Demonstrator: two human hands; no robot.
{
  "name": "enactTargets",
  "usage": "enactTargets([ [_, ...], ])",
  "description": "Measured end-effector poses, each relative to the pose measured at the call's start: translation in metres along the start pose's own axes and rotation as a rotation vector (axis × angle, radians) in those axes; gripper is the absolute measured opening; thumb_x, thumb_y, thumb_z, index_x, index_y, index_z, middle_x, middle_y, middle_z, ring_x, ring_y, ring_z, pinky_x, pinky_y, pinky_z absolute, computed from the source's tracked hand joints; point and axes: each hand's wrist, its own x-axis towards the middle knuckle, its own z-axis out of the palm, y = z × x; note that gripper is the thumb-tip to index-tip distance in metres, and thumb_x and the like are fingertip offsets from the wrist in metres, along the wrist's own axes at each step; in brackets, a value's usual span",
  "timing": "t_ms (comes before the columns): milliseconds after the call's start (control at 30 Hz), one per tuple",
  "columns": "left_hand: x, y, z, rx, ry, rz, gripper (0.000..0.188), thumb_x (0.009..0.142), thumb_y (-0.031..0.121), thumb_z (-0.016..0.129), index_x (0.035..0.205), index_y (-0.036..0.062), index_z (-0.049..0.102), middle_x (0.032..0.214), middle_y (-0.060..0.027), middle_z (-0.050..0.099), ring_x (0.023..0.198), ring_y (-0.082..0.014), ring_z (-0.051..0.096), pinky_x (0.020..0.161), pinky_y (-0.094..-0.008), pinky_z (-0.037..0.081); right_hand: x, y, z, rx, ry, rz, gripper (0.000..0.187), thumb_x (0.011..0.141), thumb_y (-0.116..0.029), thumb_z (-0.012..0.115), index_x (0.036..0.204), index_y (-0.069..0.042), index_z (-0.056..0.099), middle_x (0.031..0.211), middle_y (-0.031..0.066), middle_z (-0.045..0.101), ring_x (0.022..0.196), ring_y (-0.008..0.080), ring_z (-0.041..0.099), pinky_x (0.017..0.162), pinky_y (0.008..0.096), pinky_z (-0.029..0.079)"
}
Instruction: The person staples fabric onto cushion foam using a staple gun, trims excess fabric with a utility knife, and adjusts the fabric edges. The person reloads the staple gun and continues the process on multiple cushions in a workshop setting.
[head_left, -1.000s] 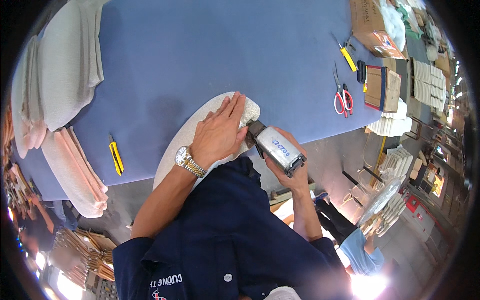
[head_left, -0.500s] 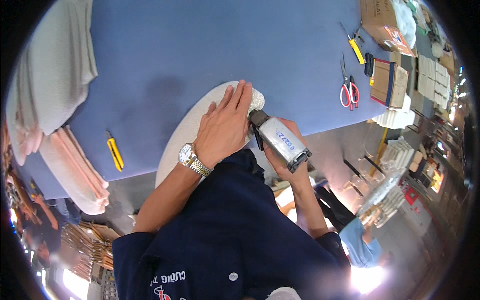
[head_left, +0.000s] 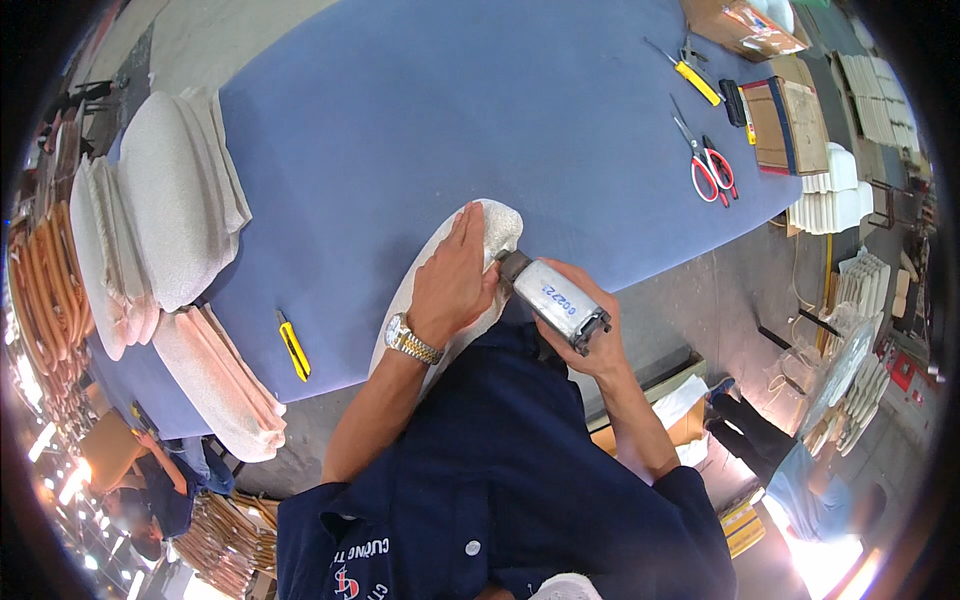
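A curved, padded piece covered in pale textured fabric [head_left: 503, 226] lies at the near edge of the blue table. My left hand [head_left: 452, 285] rests flat on top of it, fingers stretched out and side by side. In my right hand [head_left: 604, 358] is a silver staple gun [head_left: 558, 298], its grip mostly hidden behind the body. The dark nose of the staple gun meets the padded piece's right edge, close to my left fingers; whether it presses in cannot be made out.
Left on the blue table [head_left: 400, 110] are a yellow utility knife [head_left: 292, 346] and stacked fabric-covered pieces [head_left: 180, 200]. Red-handled scissors [head_left: 704, 165], a yellow-handled tool [head_left: 697, 83] and cardboard boxes [head_left: 790, 125] lie far right. Other people are at lower left and lower right.
The view has swung, so table items appear shifted and more stacked pieces show at left. My left hand still lies flat on the piece, and the staple gun's nose stays at its right edge.
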Motion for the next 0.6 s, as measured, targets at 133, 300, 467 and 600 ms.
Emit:
enactTargets([
  [133,0.001,-0.004,0.001,-0.028,0.037,0.054,0.084,0.084,0.008,0.065,0.157,-0.0071,0.025,0.156,-0.0307,0.04,0.143,-0.042,0.043,0.112,-0.0468,0.045,0.008,-0.003,0.002,0.012,-0.035,0.037,0.061,0.076,-0.009,0.079,0.135,-0.004,0.062,0.122,0.014,0.071,0.108,0.0268,0.072,0.093,0.0331,0.054],
  [300,0.003,-0.003,-0.004,-0.05,0.008,0.06,0.087,0.078,0.001,0.064,0.155,-0.0101,0.026,0.157,-0.0314,0.039,0.145,-0.0418,0.041,0.117,-0.0434,0.041,0.016,-0.014,0.003,-0.033,-0.088,0.1,0.058,0.079,-0.008,0.078,0.134,-0.003,0.06,0.117,0.0125,0.071,0.104,0.0235,0.071,0.091,0.0315,0.053],
  [467,0.007,-0.003,-0.009,-0.072,-0.019,0.067,0.088,0.08,0.008,0.072,0.155,-0.0091,0.029,0.159,-0.0303,0.037,0.145,-0.0444,0.043,0.114,-0.0559,0.042,0.033,-0.033,-0.002,-0.079,-0.202,0.225,0.06,0.078,-0.013,0.08,0.134,-0.004,0.06,0.121,0.0144,0.069,0.107,0.028,0.071,0.093,0.0334,0.053],
  [600,0.012,0.0,-0.01,-0.092,-0.04,0.027,0.089,0.078,0.005,0.075,0.154,-0.009,0.03,0.159,-0.0295,0.037,0.144,-0.044,0.044,0.113,-0.055,0.044,0.034,-0.034,0.001,-0.187,-0.205,0.153,0.065,0.078,-0.014,0.081,0.137,-0.004,0.058,0.124,0.0161,0.068,0.11,0.0297,0.071,0.095,0.0345,0.053],
])
